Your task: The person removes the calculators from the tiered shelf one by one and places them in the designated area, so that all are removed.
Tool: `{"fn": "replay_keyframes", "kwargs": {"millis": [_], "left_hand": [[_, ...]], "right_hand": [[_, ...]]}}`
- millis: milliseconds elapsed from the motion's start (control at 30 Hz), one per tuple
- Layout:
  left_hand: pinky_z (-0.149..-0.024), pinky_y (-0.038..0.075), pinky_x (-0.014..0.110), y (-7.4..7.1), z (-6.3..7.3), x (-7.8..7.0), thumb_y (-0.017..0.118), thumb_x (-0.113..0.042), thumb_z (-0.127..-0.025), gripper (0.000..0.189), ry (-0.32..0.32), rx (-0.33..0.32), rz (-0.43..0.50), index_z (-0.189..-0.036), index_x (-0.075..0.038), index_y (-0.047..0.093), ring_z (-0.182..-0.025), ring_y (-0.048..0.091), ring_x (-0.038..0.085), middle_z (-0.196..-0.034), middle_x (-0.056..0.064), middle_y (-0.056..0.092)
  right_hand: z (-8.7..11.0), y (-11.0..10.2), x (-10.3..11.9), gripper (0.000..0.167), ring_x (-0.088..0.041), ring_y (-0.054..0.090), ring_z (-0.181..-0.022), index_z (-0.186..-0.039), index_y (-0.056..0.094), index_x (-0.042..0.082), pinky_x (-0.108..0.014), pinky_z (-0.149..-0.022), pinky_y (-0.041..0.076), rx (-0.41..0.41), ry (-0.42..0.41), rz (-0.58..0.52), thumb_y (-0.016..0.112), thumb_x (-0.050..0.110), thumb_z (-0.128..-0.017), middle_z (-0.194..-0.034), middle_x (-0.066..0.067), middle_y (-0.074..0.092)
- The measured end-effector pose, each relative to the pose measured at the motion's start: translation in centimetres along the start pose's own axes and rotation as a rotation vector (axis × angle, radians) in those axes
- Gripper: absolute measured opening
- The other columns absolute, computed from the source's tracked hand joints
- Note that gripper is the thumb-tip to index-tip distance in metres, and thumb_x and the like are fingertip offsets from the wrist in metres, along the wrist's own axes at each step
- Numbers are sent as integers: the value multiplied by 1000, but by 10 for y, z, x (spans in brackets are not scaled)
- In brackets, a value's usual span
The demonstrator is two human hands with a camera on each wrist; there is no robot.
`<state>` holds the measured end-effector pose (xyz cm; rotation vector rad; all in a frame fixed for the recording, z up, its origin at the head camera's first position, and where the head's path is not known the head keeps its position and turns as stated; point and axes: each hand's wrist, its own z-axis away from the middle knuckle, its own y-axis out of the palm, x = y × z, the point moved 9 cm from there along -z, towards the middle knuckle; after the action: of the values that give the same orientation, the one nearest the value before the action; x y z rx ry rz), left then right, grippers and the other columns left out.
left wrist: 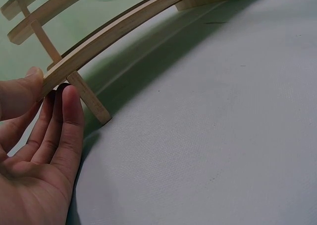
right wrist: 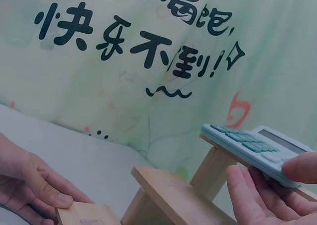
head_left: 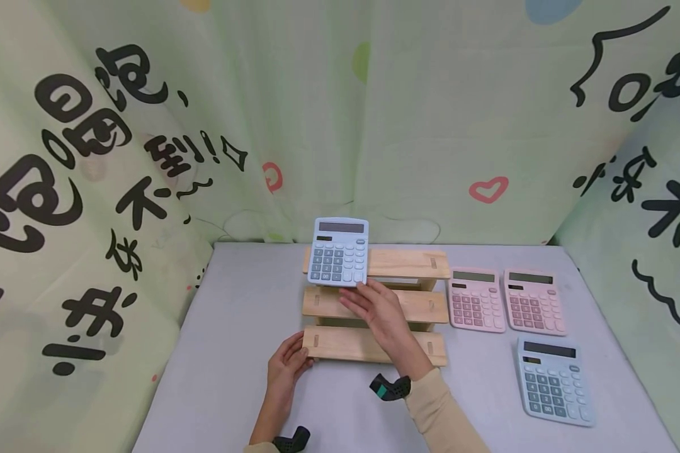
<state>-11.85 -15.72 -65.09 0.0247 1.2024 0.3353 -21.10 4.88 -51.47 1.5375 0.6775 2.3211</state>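
Note:
A three-tier wooden step rack (head_left: 362, 344) stands on the table. On the left part of its top step lies a light blue calculator (head_left: 338, 251), its keys and display facing up. My right hand (head_left: 384, 318) pinches the calculator's near edge; the right wrist view shows the thumb above and fingers (right wrist: 242, 190) below. My left hand (head_left: 285, 365) grips the left end of the lowest step. In the left wrist view its thumb (left wrist: 34, 79) lies along the board and the other fingers reach beneath.
Two pink calculators (head_left: 476, 299) lie side by side to the right of the rack. Nearer the front right is a second blue calculator (head_left: 554, 380). A printed curtain (head_left: 419, 126) hangs behind and on both sides of the white-covered table (head_left: 232, 314).

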Motion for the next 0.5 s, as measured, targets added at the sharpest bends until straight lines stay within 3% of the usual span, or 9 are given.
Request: {"fn": "replay_keyframes", "kwargs": {"millis": [500], "left_hand": [[-86, 61, 22, 0, -1, 1, 69, -14, -101, 55, 7, 5, -5, -151, -3, 50, -101, 68, 11, -135, 11, 61]], "right_hand": [[5, 1, 0, 40, -27, 69, -123, -148, 46, -6, -38, -108, 56, 55, 8, -40, 46, 7, -110, -131, -17, 66]]}}
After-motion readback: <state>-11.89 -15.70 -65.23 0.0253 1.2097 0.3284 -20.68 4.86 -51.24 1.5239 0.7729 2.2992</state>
